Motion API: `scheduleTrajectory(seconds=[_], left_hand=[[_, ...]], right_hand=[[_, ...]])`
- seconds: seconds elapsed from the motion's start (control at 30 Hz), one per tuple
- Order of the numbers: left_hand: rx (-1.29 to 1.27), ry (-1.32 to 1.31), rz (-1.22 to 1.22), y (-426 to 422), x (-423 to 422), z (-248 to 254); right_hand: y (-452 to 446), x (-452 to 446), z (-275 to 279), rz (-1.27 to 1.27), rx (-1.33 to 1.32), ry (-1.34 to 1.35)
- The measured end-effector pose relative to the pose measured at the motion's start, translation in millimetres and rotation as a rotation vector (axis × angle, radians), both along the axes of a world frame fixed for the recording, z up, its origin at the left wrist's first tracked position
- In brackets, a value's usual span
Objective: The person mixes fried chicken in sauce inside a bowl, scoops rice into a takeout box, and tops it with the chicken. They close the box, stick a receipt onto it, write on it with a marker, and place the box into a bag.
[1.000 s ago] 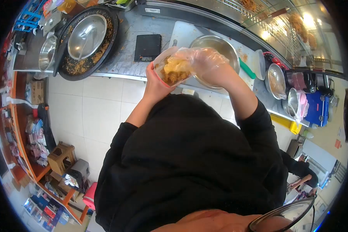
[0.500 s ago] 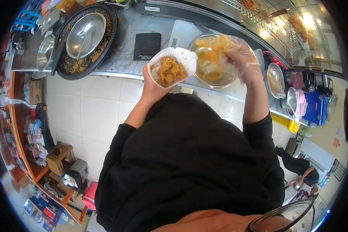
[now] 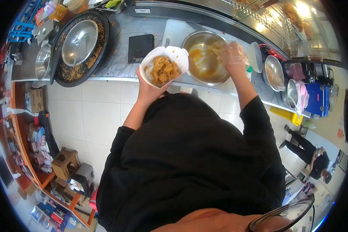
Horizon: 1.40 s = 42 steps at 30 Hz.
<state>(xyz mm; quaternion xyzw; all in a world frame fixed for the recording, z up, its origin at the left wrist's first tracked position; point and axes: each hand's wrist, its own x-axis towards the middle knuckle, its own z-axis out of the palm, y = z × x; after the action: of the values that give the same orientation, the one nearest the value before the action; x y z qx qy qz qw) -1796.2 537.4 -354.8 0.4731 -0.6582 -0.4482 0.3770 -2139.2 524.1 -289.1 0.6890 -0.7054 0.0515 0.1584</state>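
Observation:
My left hand [image 3: 143,87] is closed around a white paper takeaway box [image 3: 183,58], tilted with its flap open. Inside, a heap of crumbly golden-brown food [image 3: 164,69] lies on something white that looks like rice. My right hand [image 3: 235,56], in a clear plastic glove, reaches over the right rim of a steel mixing bowl [image 3: 205,77]. Its fingers are closed at some yellowish food [image 3: 215,48], whose kind I cannot make out. Orange-yellow sauce [image 3: 199,62] coats the bowl's bottom. Under the bowl is a white cutting board [image 3: 175,31].
A black digital scale [image 3: 140,48] lies left of the box. Farther left, a steel bowl [image 3: 80,42] with a utensil sits on a crumb-covered black pan [image 3: 100,50]. More bowls [image 3: 273,72] stand at right, near a glass display case [image 3: 266,23]. A person [image 3: 313,154] is behind at right.
My right hand has moved slightly down, and the bright orange-yellow food it held high is lower, inside the bowl. The box has shifted slightly left. The person behind has changed posture.

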Motion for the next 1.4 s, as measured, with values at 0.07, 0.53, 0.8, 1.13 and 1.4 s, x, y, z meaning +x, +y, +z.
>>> scheduleTrajectory(seconds=[0.07,0.53,0.8,1.13,1.4], left_hand=[[0.019,-0.011,0.002,0,1,-3],[-0.048,0.003,0.065,-3,-23,6],[-0.094,-0.068,0.097,-3,-32,20],[-0.146,-0.083,0.113,-4,-31,15],[-0.099,0.007,0.088,-5,-22,6]], right_hand=[[-9,-7,-15,0.066,0.032,-0.032],[-15,71,-19,0.154,0.884,-0.349],[-5,87,-23,0.113,0.783,-0.500],[-20,72,-67,-0.502,0.725,-2.046],[-35,18,-61,-0.376,0.826,-2.344]])
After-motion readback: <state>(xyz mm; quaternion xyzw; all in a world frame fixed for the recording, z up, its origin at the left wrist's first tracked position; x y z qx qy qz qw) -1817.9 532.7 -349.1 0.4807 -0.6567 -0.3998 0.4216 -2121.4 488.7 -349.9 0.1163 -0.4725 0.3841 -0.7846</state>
